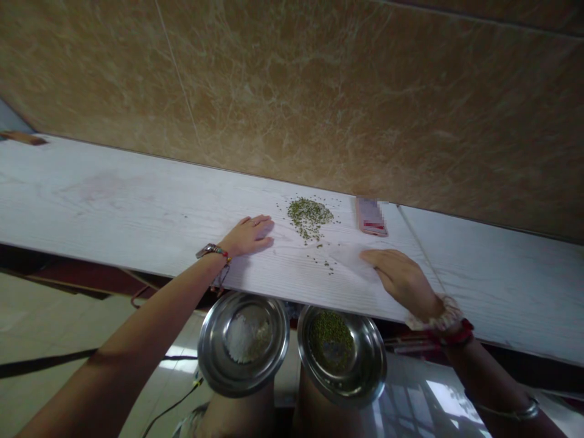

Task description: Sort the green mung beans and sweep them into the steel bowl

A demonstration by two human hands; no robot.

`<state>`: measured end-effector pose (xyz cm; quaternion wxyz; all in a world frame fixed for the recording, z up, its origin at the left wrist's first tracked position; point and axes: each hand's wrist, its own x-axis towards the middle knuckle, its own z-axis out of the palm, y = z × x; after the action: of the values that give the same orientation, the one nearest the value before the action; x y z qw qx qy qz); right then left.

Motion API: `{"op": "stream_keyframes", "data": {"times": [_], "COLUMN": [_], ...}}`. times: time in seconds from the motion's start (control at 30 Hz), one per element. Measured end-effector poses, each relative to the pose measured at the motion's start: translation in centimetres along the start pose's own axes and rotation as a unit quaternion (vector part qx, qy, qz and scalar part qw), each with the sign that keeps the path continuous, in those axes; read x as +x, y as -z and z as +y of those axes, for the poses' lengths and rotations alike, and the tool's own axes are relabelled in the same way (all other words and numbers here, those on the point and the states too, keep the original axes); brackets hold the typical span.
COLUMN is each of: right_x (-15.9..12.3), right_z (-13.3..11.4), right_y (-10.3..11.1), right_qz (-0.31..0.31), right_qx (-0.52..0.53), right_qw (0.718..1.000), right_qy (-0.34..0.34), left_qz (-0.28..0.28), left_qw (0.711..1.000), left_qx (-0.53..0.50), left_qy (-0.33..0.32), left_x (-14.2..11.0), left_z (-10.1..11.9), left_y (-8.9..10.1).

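A small heap of green beans lies on the white wooden tabletop, with a few strays trailing toward me. My left hand rests flat on the table just left of the heap, fingers stretched out. My right hand lies palm down on the table to the right of the strays, fingers extended and pointing left. Neither hand holds anything. Below the table edge, two steel bowls sit on my knees: the left bowl holds white grains, the right bowl holds green beans.
A pink phone lies on the table right of the heap, near the wall. A brown marbled wall rises behind the table. A black cable runs over the tiled floor at the left.
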<state>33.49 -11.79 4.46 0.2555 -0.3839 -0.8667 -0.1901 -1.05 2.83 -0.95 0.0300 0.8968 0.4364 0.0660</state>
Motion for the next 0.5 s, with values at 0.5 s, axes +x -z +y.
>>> {"op": "stream_keyframes", "data": {"times": [0.5], "right_x": [-1.8], "right_z": [-2.9], "right_y": [0.8], "right_qz": [0.019], "right_qx": [-0.002], "right_qw": [0.999], "right_qy": [0.030], "left_qz": [0.004], "left_qw": [1.000], "left_qx": [-0.008], "left_qy": [0.009], "left_x": [0.0], "left_z": [0.2], "left_y": [0.1]}}
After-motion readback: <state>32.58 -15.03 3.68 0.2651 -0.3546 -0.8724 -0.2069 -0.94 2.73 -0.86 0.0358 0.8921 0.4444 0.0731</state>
